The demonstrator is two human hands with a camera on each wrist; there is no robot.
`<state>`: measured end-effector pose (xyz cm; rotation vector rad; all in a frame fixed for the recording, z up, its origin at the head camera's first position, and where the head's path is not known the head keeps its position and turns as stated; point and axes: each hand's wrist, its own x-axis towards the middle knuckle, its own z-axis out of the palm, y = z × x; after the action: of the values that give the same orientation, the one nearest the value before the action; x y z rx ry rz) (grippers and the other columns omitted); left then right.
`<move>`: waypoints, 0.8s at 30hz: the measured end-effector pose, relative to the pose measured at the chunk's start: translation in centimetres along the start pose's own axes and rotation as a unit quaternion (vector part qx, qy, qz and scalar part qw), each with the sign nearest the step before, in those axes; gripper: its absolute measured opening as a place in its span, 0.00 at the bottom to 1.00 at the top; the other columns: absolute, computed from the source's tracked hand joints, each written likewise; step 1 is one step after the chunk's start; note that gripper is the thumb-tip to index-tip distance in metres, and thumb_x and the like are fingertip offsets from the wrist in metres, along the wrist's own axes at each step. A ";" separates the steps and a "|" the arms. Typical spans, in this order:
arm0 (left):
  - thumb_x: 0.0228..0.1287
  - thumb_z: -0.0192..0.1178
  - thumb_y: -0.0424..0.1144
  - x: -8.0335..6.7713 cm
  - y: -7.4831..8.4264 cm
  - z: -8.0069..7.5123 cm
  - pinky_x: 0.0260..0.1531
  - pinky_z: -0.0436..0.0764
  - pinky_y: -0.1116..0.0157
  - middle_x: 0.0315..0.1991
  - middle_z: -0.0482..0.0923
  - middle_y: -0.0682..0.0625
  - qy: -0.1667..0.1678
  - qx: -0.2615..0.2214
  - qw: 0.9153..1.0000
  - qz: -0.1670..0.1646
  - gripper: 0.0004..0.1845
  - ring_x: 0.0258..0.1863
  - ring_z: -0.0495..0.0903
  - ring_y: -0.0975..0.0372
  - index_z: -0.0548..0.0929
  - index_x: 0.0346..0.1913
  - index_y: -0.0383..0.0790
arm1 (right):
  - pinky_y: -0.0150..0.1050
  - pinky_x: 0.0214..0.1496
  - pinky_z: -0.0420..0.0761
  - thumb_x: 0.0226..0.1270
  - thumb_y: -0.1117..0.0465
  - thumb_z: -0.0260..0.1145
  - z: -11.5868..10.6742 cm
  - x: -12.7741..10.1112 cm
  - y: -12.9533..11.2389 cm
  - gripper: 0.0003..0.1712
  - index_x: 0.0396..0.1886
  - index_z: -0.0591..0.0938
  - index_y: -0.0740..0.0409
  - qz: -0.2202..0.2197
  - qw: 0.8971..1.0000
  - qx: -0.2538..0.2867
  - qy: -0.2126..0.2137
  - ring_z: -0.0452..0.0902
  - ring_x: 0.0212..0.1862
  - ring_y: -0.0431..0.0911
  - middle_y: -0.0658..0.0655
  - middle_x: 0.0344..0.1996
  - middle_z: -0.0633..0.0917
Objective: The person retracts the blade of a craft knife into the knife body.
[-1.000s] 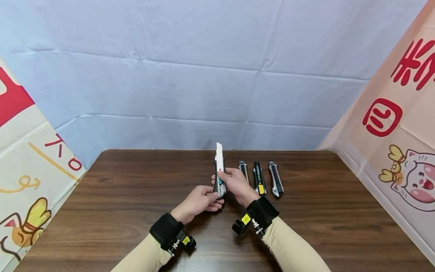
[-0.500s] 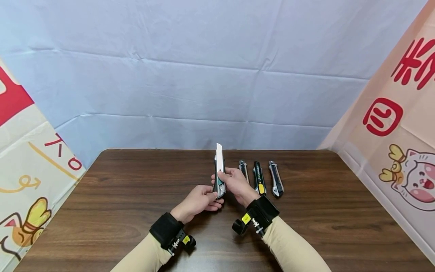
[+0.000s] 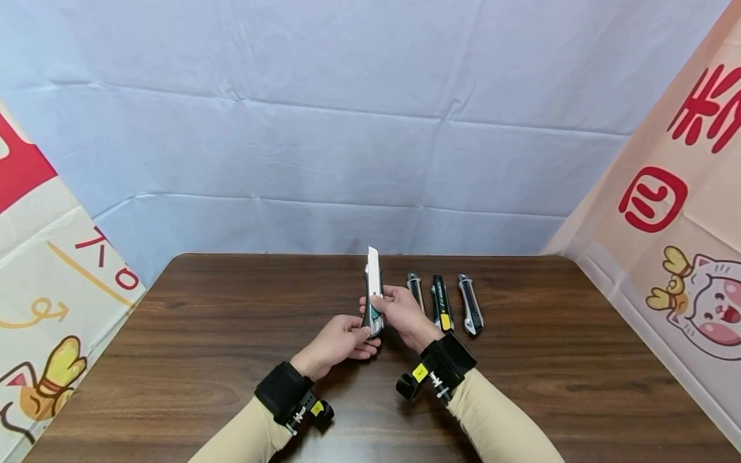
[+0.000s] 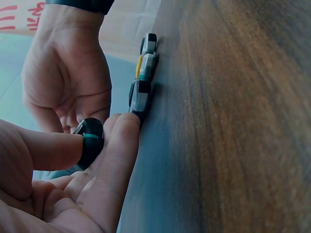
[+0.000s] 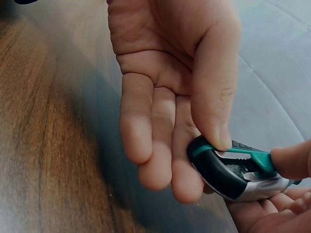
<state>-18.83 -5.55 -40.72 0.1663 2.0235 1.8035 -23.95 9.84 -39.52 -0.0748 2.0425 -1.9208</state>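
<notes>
Near the middle of the table, a utility knife (image 3: 375,325) with a black, silver and green handle points away from me, its long blade (image 3: 373,269) extended. My left hand (image 3: 338,344) pinches the handle's rounded butt end between thumb and fingers; the left wrist view shows that black butt (image 4: 92,145) under the thumb. Higher along the handle, my right hand (image 3: 408,316) grips it from the right. Its thumb (image 5: 291,162) presses the green slider (image 5: 264,162) in the right wrist view. The right fingers are partly hidden under the handle.
To the right of my hands lie three more utility knives: a grey-black one (image 3: 413,287) partly behind my right hand, a green-black one (image 3: 442,305) with a yellow patch, and another grey-black one (image 3: 471,305). The brown table (image 3: 231,308) ends at a pale cloth backdrop (image 3: 318,161).
The right thumb and slider have moved slightly down toward the butt end, and the blade tip has drawn back a little. The left hand and the other knives have stayed put.
</notes>
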 end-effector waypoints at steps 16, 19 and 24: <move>0.75 0.47 0.32 0.0 0.0 -0.1 0.44 0.87 0.62 0.46 0.83 0.32 0.000 -0.003 1.000 -0.005 0.16 0.39 0.86 0.57 0.76 0.55 0.24 | 0.40 0.54 0.83 0.75 0.67 0.54 -0.1 0.1 0.0 0.21 0.64 0.70 0.69 0.001 1.000 0.003 -0.012 0.82 0.55 0.52 0.69 0.54 0.82; 0.75 0.47 0.32 -0.1 0.1 -0.1 0.44 0.87 0.62 0.46 0.83 0.33 0.001 -0.004 1.000 -0.005 0.16 0.39 0.86 0.58 0.76 0.55 0.23 | 0.41 0.55 0.83 0.75 0.67 0.54 -0.1 0.1 0.0 0.21 0.65 0.70 0.70 0.001 1.000 0.002 -0.016 0.82 0.56 0.53 0.69 0.55 0.82; 0.75 0.47 0.31 0.0 -0.1 -0.1 0.43 0.87 0.63 0.45 0.84 0.34 -0.002 -0.001 1.000 -0.004 0.15 0.37 0.86 0.60 0.76 0.54 0.22 | 0.42 0.56 0.83 0.75 0.67 0.53 -0.3 0.1 0.1 0.21 0.65 0.70 0.69 0.002 1.000 -0.003 -0.025 0.81 0.57 0.54 0.68 0.56 0.82</move>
<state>-18.88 -5.68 -40.77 0.1599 2.0163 1.7998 -24.08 10.11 -39.64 -0.1188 2.0141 -1.8921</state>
